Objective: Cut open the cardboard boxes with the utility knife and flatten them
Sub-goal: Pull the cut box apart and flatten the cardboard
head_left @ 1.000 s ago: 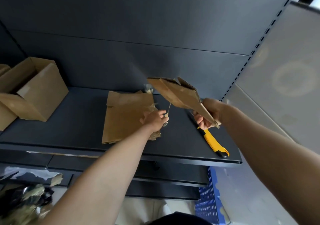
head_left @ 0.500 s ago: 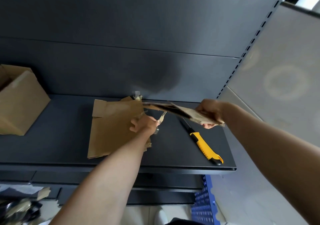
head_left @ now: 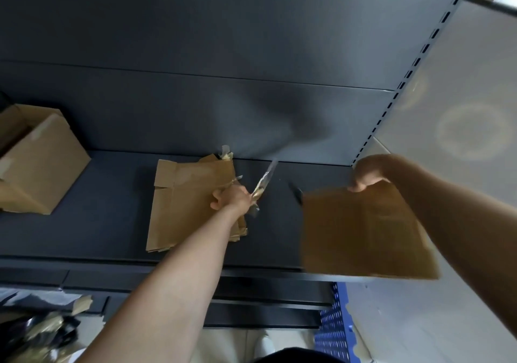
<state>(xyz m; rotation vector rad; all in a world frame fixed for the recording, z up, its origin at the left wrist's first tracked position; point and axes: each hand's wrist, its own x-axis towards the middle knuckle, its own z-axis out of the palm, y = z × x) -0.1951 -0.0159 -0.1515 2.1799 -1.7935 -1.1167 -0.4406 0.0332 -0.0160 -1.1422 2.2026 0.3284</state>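
Observation:
My right hand [head_left: 366, 174] grips the far edge of a flattened cardboard box [head_left: 366, 231] and holds it above the right end of the dark shelf [head_left: 112, 223]. The box hides most of the utility knife [head_left: 296, 195]; only its dark tip shows by the cardboard's left corner. My left hand [head_left: 232, 199] pinches a strip of clear tape [head_left: 264, 181] that sticks up and away from it. Under my left hand lies a stack of flattened cardboard [head_left: 190, 206] on the shelf.
An uncut cardboard box [head_left: 42, 161] with tape on it stands at the shelf's left end. Crumpled tape and scraps [head_left: 36, 334] lie at the lower left. A blue perforated panel [head_left: 334, 326] stands below the shelf on the right. The shelving's back panel rises behind everything.
My right hand has swung the flattened box from edge-on to face-up and drawn it right and nearer, covering the knife. The tape strip has come away from the box in my left hand.

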